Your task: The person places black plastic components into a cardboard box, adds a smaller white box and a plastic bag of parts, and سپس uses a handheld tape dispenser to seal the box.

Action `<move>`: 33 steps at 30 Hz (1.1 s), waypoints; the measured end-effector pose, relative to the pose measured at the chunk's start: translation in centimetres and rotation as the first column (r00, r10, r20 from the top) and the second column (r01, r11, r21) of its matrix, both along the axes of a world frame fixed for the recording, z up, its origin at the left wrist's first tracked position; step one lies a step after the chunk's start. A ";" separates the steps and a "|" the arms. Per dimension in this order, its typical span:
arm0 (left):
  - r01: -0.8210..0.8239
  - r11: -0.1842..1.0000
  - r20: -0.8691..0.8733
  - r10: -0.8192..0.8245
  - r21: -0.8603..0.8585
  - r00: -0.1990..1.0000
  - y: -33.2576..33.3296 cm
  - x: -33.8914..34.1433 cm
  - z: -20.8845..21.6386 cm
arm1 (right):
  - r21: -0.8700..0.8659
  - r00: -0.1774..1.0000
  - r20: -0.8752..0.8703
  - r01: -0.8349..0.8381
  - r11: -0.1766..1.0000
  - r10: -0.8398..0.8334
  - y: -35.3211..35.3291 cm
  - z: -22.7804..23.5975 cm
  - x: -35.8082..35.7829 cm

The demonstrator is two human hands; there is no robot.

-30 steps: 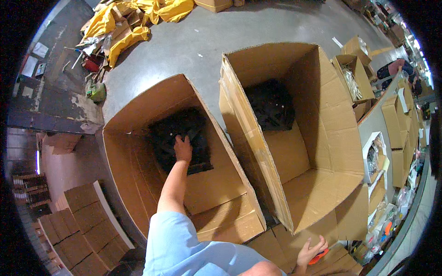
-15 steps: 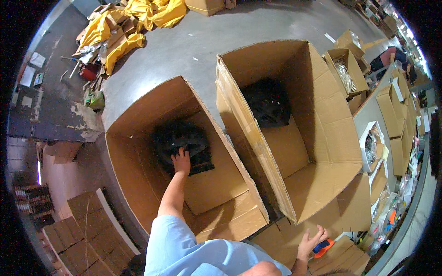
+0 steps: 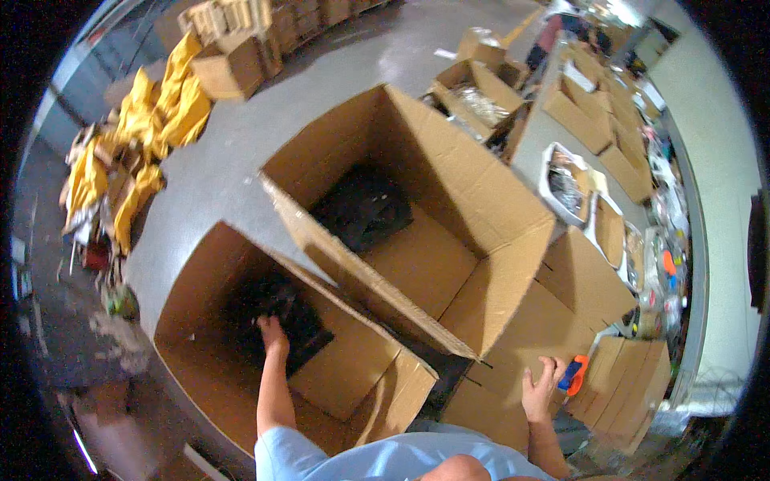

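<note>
1. The left hand [image 3: 271, 330] is lowered into the left carton [image 3: 184, 345], with its fingers curled against a black item [image 3: 309, 333]. Whether the item is gripped or only touched cannot be told, as the fingertips are lost against the dark surface.
2. The right hand [image 3: 544, 386] is held well apart from the left, above flat cardboard [image 3: 525, 337]. Its fingers are loosely spread and nothing is seen to be held; just beside them an orange-and-blue tool [image 3: 574, 375] is seen.
3. The black item is found on the bottom of the left carton, toward the far end, with bare cardboard left on the near side. Its exact kind is blurred.
4. For good handling, the item is probably best pressed or shifted with the whole hand rather than with fingertips, so that its load is kept even.
5. The forearm is best kept clear of the carton's rim, since the walls could be bent by leaning; a steadying right hand on the near edge might be useful.
6. Beyond, a second black item [image 3: 369, 212] is held in the right carton [image 3: 473, 184], likewise toward its far end; it may be used as a guide for placement.
</note>
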State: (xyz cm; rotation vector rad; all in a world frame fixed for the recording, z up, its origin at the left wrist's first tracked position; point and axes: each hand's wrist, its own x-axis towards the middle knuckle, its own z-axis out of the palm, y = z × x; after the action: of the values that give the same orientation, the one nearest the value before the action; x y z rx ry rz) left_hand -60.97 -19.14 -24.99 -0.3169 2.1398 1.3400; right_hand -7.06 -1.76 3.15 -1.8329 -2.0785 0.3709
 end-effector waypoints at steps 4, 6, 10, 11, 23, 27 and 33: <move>0.228 0.917 -0.730 -0.398 -0.326 0.556 0.6 4.6 11.5 | 0.130 0.994 -0.095 -0.049 0.990 0.061 -0.3 1.4 -0.6; 0.062 0.931 -0.898 -0.365 -0.361 0.245 0.7 6.8 17.0 | 0.264 0.974 -0.158 -0.117 0.957 0.163 0.1 1.9 -1.9; 0.402 0.825 -0.869 0.196 0.397 0.455 3.8 12.3 26.8 | 0.285 0.827 -0.361 -0.342 0.896 0.431 0.6 5.3 -6.1; 0.596 0.713 -0.890 0.086 0.369 0.449 3.7 13.6 29.1 | 0.282 0.773 -0.397 -0.411 0.867 0.495 0.9 6.7 -7.0; 0.453 -0.068 -0.247 -0.904 0.889 0.350 4.7 35.4 39.4 | 0.251 0.560 -0.764 -0.201 0.947 0.321 0.5 8.8 5.6; 0.444 0.121 -0.036 -0.944 0.888 0.329 5.0 38.6 37.3 | 0.408 0.621 -0.676 -0.133 0.903 0.397 -2.0 13.7 15.0; 0.604 0.167 0.161 -0.985 0.780 0.064 5.8 45.0 37.2 | 0.275 0.598 0.026 -0.774 0.570 0.801 -5.6 17.7 18.7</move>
State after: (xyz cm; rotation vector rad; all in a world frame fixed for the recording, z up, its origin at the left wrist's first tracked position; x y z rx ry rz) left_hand -16.01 -13.37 12.18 0.6249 0.8005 0.7349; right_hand 11.68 -7.35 20.88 -0.5994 -2.6166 0.3592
